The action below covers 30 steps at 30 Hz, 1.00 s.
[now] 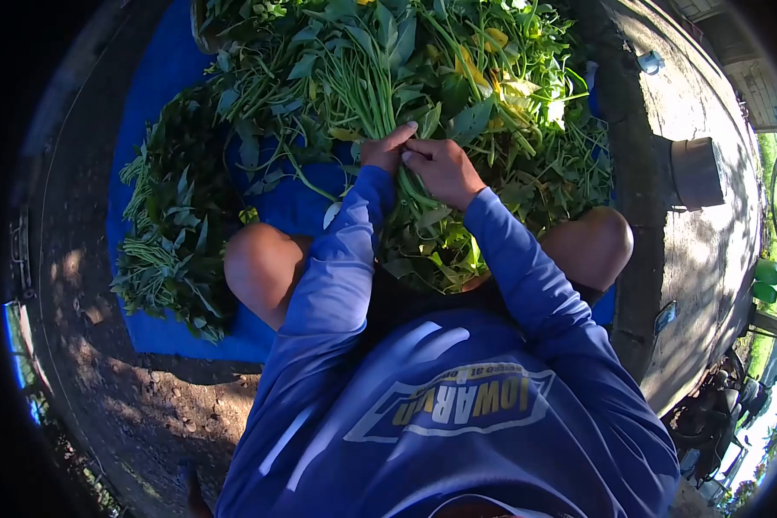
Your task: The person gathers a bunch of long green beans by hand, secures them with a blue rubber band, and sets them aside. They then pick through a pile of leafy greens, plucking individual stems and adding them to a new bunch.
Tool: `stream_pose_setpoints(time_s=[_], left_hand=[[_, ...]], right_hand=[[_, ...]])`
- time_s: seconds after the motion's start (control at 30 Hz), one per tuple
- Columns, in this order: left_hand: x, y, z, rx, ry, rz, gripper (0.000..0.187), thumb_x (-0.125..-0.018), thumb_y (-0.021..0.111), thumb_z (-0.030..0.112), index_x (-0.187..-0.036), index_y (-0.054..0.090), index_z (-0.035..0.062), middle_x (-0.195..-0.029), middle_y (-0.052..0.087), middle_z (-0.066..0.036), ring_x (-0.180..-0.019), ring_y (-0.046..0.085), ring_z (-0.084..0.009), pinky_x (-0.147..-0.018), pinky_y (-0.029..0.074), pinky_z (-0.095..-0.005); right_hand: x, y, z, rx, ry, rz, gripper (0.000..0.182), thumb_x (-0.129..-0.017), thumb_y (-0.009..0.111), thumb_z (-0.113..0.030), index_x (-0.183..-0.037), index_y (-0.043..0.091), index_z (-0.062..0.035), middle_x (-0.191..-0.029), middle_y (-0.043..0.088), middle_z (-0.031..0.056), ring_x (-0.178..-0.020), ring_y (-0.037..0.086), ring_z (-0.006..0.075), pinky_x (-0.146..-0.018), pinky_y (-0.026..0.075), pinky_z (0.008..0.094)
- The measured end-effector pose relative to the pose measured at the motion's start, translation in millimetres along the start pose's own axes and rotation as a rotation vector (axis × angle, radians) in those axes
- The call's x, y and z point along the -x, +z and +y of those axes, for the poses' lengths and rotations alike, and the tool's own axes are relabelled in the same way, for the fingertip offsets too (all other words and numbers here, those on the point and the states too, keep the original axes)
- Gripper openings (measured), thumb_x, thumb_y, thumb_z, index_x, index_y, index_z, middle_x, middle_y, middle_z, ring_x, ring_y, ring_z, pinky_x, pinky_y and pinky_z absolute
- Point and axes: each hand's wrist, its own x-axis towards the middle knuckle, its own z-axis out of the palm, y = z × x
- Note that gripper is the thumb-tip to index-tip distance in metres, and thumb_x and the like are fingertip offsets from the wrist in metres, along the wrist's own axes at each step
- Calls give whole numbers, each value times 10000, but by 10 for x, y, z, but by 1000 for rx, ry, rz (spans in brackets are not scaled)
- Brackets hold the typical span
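Note:
My left hand (383, 150) is closed around the stems of a bunch of leafy greens (367, 97), its thumb pointing up to the right. Pressed against it, my right hand (445, 169) grips the same stems, with its fingers curled and thumb meeting the left hand. Long pale-green stems and leaves fan out beyond both hands, while the cut ends hang below toward my lap. Around them lies a loose heap of greens (535, 142) with some yellowed leaves. To the left, bundled greens (168, 250) are stacked in a row.
A blue tarp (154, 104) lies under the greens and my bent knees. Brown dirt ground (186, 410) borders it on the left. On the right is a concrete ledge (704, 250) with a metal can (698, 174), a small cup (651, 62) and a flat rectangular object (665, 317).

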Motion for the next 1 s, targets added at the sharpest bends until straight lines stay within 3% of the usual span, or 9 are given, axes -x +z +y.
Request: stream_pose_setpoints(time_s=[0.07,0.13,0.27,0.37,0.47,0.6,0.73,0.77,1.0], left_hand=[[10,-28,105,-7,124,-91,353,-821,896,293,-995,739,28,-888,733,-58,-698,687,-182,-639,550,-317],[129,24,302,-79,120,-115,326,-834,883,280,-985,739,30,-824,730,-46,-646,687,-175,-602,553,-304],[353,122,437,-165,175,-130,300,-849,863,223,-1029,735,21,-814,732,-48,-601,673,-158,-520,546,-293],[243,177,287,-218,296,-82,402,-834,870,101,-1177,698,-18,-1028,754,-93,-856,734,-166,-753,603,-295],[248,236,169,-150,350,-199,498,-813,891,96,-1240,663,-23,-1096,745,-90,-892,718,-152,-801,595,-297],[309,281,170,-325,517,-196,553,-809,918,145,-1260,654,-35,-1141,741,-80,-970,695,-145,-864,569,-285],[246,194,114,-326,493,-161,576,-868,892,291,-1277,655,-40,-1160,740,-87,-961,688,-158,-878,560,-303],[212,189,115,-328,494,-104,590,-885,870,333,-1283,654,-45,-1163,740,-94,-963,686,-163,-882,557,-310],[275,228,146,-359,500,56,646,-935,791,449,-1299,649,-65,-1143,748,-139,-969,683,-200,-913,537,-333]], right_hand=[[34,-283,-93,-329,73,28,298,-934,709,-205,-1152,765,-9,-967,777,136,-845,732,232,-801,579,375],[-24,-581,68,-172,8,307,303,-936,726,-171,-1192,754,-10,-969,763,94,-853,715,162,-789,570,314],[129,-900,-193,-243,50,221,308,-925,740,-166,-1194,757,-17,-987,770,84,-861,707,133,-815,561,286],[42,-764,-410,-281,-62,166,281,-891,762,-191,-1108,781,-13,-940,774,89,-848,713,133,-783,568,302],[-322,-552,-426,-185,-61,165,301,-862,779,-233,-1062,789,-7,-894,771,108,-817,737,166,-743,582,330],[-634,-520,-466,-173,141,83,349,-835,792,-275,-1047,790,3,-871,768,139,-741,756,223,-676,594,370],[-639,-452,-399,-439,152,132,258,-890,769,-214,-1015,744,11,-842,686,42,-661,657,139,-579,531,301],[-625,-459,-395,-433,180,192,209,-889,748,-166,-978,728,22,-767,676,55,-631,651,138,-572,544,332],[-519,-327,-326,-619,171,328,292,-903,734,-159,-1113,703,42,-828,676,60,-693,682,165,-559,547,304]])
